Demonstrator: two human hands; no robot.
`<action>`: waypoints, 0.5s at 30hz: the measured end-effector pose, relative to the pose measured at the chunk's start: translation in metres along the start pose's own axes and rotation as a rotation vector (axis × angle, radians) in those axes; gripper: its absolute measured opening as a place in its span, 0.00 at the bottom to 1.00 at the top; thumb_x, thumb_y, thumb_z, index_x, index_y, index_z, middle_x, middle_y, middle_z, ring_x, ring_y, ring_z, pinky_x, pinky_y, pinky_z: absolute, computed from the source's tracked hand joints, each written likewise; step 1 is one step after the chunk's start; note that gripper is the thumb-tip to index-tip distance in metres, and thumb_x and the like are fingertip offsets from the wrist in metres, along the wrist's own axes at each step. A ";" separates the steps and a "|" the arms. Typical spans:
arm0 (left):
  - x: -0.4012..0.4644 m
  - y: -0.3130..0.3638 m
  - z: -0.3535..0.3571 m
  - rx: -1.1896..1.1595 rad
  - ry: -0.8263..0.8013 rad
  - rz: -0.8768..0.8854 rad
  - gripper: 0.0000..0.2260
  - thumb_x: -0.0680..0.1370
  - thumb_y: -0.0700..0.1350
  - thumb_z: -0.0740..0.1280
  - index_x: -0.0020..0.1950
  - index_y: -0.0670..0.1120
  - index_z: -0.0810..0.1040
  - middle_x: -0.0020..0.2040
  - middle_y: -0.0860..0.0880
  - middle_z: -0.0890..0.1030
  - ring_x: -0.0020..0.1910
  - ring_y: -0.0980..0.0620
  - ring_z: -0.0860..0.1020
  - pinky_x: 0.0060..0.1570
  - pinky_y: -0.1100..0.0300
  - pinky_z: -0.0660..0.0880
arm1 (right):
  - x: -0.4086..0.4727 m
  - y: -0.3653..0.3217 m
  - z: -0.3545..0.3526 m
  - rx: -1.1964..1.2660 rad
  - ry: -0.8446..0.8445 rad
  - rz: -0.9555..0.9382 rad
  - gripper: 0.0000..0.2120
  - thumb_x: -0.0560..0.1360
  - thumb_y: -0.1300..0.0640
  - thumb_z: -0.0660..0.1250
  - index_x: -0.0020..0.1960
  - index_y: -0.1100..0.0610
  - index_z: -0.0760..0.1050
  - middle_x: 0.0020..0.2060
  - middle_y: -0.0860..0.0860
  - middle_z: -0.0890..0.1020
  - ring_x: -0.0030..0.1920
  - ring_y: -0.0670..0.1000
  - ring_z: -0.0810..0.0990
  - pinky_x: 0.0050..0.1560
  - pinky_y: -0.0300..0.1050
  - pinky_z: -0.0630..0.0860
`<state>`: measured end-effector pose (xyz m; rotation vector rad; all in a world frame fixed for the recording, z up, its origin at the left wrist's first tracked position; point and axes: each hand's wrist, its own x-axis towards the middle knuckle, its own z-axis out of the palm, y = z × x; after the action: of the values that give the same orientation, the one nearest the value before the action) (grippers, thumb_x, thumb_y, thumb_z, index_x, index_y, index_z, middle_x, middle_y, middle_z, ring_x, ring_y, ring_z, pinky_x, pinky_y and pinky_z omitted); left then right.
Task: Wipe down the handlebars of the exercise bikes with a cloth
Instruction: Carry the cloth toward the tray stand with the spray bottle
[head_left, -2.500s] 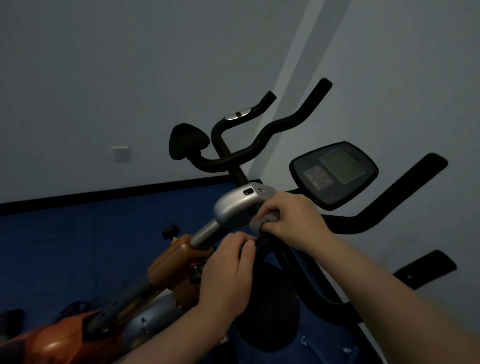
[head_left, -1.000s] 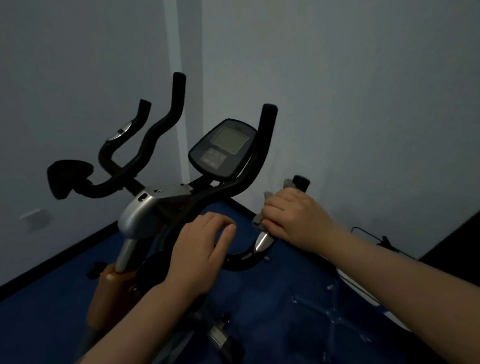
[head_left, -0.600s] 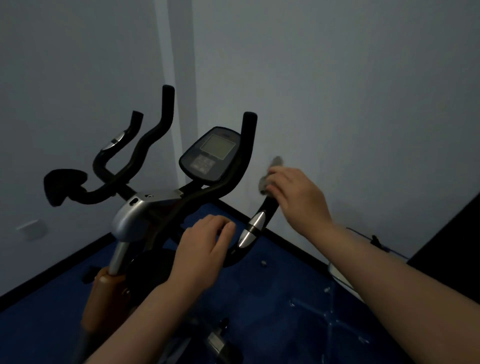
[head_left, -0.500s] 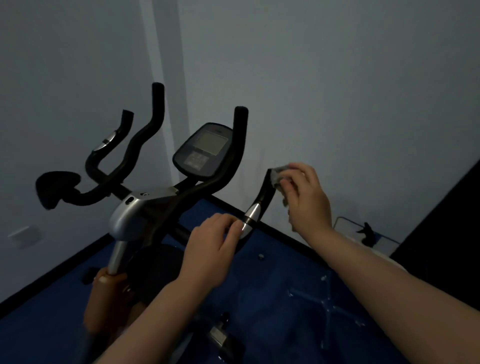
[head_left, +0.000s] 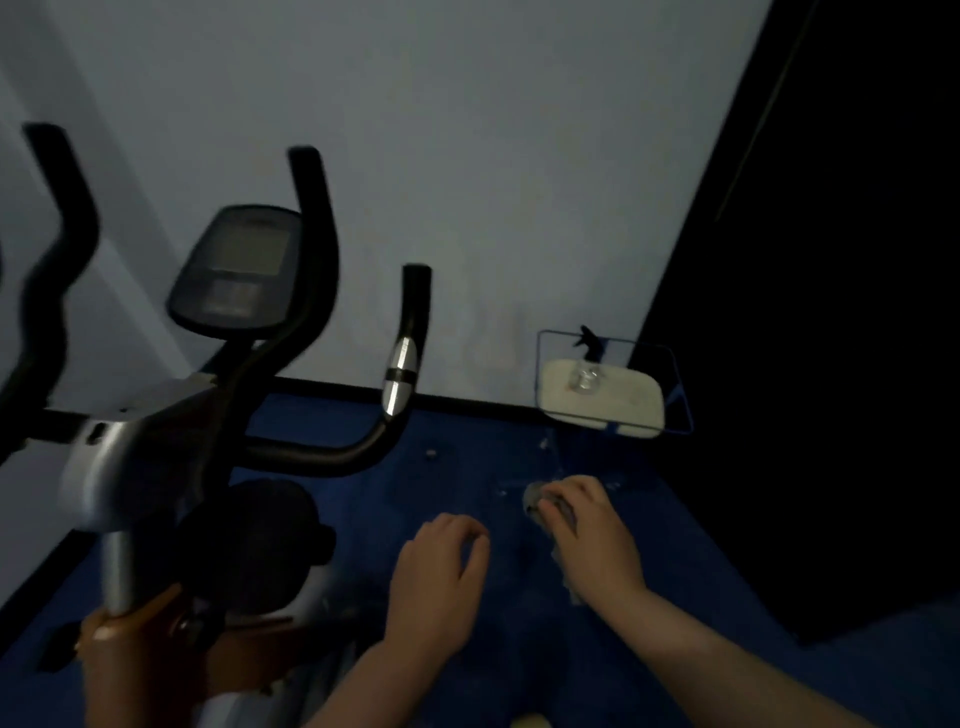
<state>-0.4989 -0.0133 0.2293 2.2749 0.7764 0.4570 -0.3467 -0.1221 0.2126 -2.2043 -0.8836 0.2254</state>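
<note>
**Hands off the bars, cloth in the right**

Hands hung low in the head view, both apart from the bike. My right hand (head_left: 589, 540) had its fingers curled over a small grey cloth (head_left: 540, 505), which bunched out past the knuckles and trailed a little beneath the palm. My left hand (head_left: 436, 577) sat just beside it, fingers loosely bent and holding nothing that I could see. Both were over the blue floor (head_left: 467, 467), touching no part of the machine.

I saw the exercise bike (head_left: 156, 467) to the left, blurred in places. Its right handlebar (head_left: 402, 374) curved out from the stem and rose upright, black with a shiny metal band partway up; it stood up and to the left of my hands. A second black bar (head_left: 317, 218) rose beside the console (head_left: 236, 270), whose screen was dark. Another bike's handlebar (head_left: 57, 228) showed at the far left edge.

Against the pale wall (head_left: 467, 156), near a dark doorway or panel (head_left: 831, 312), a white pad sat in a thin wire frame (head_left: 602, 397) on the floor. What it was I could not tell.
</note>
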 end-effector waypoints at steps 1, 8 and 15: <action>-0.003 0.000 0.011 -0.003 -0.043 -0.007 0.05 0.79 0.49 0.60 0.47 0.54 0.76 0.46 0.58 0.77 0.47 0.58 0.74 0.52 0.56 0.72 | -0.011 0.009 -0.004 -0.010 -0.009 0.031 0.08 0.80 0.49 0.59 0.53 0.48 0.75 0.52 0.41 0.70 0.45 0.41 0.75 0.43 0.39 0.75; 0.007 0.026 0.078 0.003 -0.254 0.023 0.05 0.79 0.49 0.59 0.45 0.55 0.74 0.44 0.57 0.75 0.44 0.58 0.74 0.49 0.59 0.72 | -0.045 0.067 -0.037 -0.120 0.009 0.211 0.09 0.81 0.48 0.57 0.56 0.50 0.73 0.53 0.40 0.68 0.44 0.43 0.75 0.41 0.36 0.72; 0.055 0.068 0.145 0.038 -0.296 0.027 0.08 0.79 0.51 0.59 0.45 0.52 0.76 0.43 0.55 0.76 0.43 0.56 0.75 0.48 0.56 0.73 | -0.017 0.137 -0.075 -0.094 0.004 0.212 0.09 0.81 0.48 0.57 0.54 0.51 0.73 0.54 0.41 0.68 0.44 0.43 0.75 0.44 0.37 0.73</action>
<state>-0.3564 -0.0892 0.1802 2.3200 0.6088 0.1121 -0.2571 -0.2440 0.1693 -2.3862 -0.6697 0.2853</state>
